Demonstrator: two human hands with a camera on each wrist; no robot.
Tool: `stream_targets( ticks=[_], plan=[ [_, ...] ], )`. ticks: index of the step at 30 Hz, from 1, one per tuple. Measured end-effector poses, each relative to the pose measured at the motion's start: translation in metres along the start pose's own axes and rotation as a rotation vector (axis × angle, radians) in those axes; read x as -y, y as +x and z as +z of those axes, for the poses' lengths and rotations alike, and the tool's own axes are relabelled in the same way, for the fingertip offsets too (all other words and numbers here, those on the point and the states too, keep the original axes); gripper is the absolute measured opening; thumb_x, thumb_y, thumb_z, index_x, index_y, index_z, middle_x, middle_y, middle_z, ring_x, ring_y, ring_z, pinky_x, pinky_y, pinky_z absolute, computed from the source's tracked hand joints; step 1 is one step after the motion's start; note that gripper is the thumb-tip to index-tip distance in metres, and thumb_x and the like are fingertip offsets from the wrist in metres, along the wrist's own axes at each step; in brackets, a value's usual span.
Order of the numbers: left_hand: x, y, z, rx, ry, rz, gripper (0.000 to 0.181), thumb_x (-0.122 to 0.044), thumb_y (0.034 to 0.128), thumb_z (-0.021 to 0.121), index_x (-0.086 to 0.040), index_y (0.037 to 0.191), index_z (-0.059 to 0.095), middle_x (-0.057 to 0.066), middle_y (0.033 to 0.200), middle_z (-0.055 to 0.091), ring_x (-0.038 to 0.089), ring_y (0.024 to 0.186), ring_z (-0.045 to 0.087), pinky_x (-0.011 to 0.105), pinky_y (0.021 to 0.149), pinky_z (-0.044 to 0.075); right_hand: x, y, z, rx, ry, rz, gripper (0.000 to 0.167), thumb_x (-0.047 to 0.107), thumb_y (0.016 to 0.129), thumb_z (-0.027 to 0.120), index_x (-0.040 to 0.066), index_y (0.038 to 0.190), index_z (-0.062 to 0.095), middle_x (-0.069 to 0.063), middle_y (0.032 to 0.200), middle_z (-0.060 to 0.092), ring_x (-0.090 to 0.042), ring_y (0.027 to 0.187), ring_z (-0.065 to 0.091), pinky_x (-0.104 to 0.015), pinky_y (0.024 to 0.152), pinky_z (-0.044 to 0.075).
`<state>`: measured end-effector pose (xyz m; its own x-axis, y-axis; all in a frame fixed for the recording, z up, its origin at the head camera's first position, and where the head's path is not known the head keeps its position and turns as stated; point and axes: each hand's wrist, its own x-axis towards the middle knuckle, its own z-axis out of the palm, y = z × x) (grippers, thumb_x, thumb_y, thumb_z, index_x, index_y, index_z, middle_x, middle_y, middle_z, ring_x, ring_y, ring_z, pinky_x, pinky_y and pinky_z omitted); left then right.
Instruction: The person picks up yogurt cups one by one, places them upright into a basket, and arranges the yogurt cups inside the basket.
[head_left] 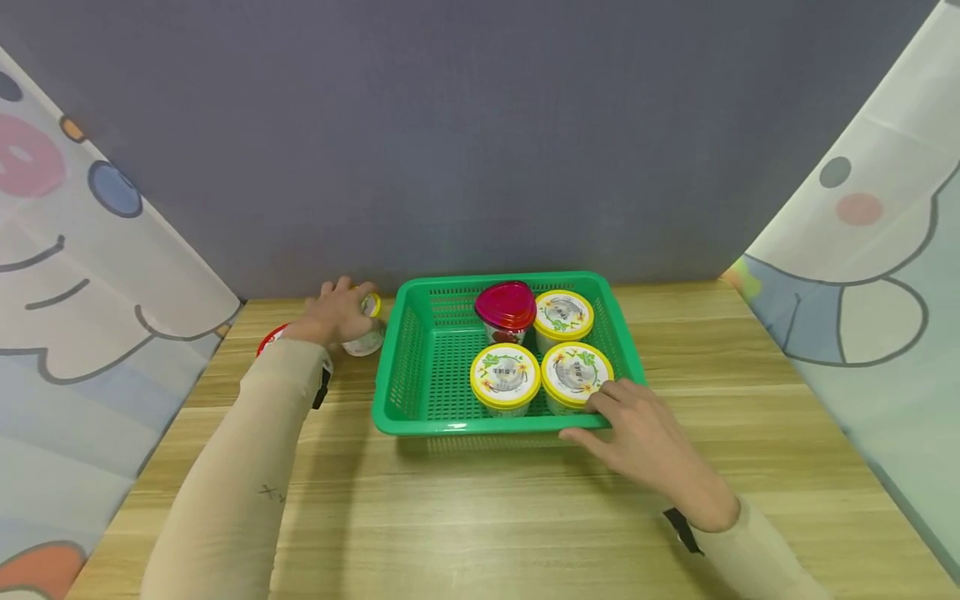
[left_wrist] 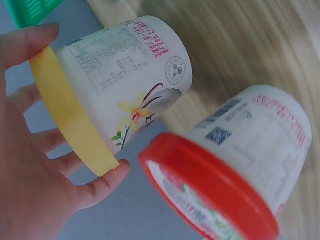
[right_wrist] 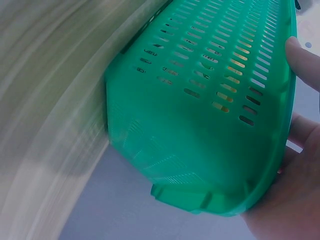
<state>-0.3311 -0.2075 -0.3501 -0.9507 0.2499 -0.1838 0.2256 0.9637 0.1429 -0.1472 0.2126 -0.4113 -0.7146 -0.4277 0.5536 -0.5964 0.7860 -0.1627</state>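
Note:
My left hand (head_left: 330, 314) grips a white paper tub with a yellow lid (left_wrist: 117, 85) around its lid, left of the basket; the tub stands on the table. Beside it is a similar tub with a red lid (left_wrist: 215, 185), mostly hidden behind my hand in the head view. My right hand (head_left: 641, 429) holds the near right rim of a green plastic basket (head_left: 450, 427), thumb outside and fingers over the edge. Inside the basket sit three yellow-lidded tubs (head_left: 505, 375) and one cup with a pink-red lid (head_left: 506, 306).
The basket's left part shows bare mesh floor (head_left: 452, 367). A wooden table (head_left: 480, 517) lies under everything, with a grey wall panel (head_left: 480, 142) behind. Cartoon-printed sheets (head_left: 97, 275) stand at both sides.

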Motion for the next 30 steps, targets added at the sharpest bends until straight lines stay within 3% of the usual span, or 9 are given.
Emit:
stream_targets(
  ticks=[8, 15, 26, 30],
  plan=[
    [0.0, -0.002, -0.015, -0.008, 0.055, -0.011, 0.07, -0.047, 0.098, 0.053, -0.012, 0.156, 0.034, 0.032, 0.149, 0.028, 0.059, 0.132, 0.028, 0.081, 0.094, 0.029, -0.001, -0.001, 0.0, -0.009, -0.006, -0.005, 0.045, 0.054, 0.081, 0.08, 0.011, 0.08, 0.069, 0.003, 0.079, 0.061, -0.016, 0.074, 0.056, -0.035, 0.066, 0.049],
    [-0.004, -0.01, -0.029, -0.024, 0.072, -0.015, 0.07, -0.046, 0.0983, 0.051, -0.012, 0.157, 0.032, 0.03, 0.151, 0.028, 0.056, 0.134, 0.027, 0.081, 0.096, 0.027, -0.001, 0.0, 0.001, -0.011, 0.002, -0.017, 0.054, 0.064, 0.089, 0.067, 0.011, 0.08, 0.069, 0.003, 0.079, 0.06, -0.015, 0.073, 0.055, -0.034, 0.065, 0.048],
    [-0.015, -0.015, -0.049, -0.086, 0.097, 0.023, 0.07, -0.049, 0.0985, 0.051, -0.014, 0.157, 0.033, 0.029, 0.153, 0.028, 0.054, 0.135, 0.027, 0.078, 0.096, 0.029, 0.0, 0.001, 0.0, 0.006, -0.011, -0.001, 0.044, 0.052, 0.079, 0.082, 0.01, 0.081, 0.069, 0.002, 0.079, 0.062, -0.016, 0.074, 0.056, -0.034, 0.065, 0.049],
    [-0.021, -0.018, -0.054, -0.095, 0.106, 0.036, 0.071, -0.051, 0.0986, 0.05, -0.015, 0.157, 0.033, 0.027, 0.154, 0.027, 0.053, 0.136, 0.025, 0.077, 0.098, 0.029, 0.0, 0.0, 0.0, 0.001, -0.005, -0.005, 0.052, 0.061, 0.086, 0.072, 0.01, 0.08, 0.069, 0.001, 0.079, 0.062, -0.016, 0.073, 0.056, -0.034, 0.064, 0.049]
  ],
)
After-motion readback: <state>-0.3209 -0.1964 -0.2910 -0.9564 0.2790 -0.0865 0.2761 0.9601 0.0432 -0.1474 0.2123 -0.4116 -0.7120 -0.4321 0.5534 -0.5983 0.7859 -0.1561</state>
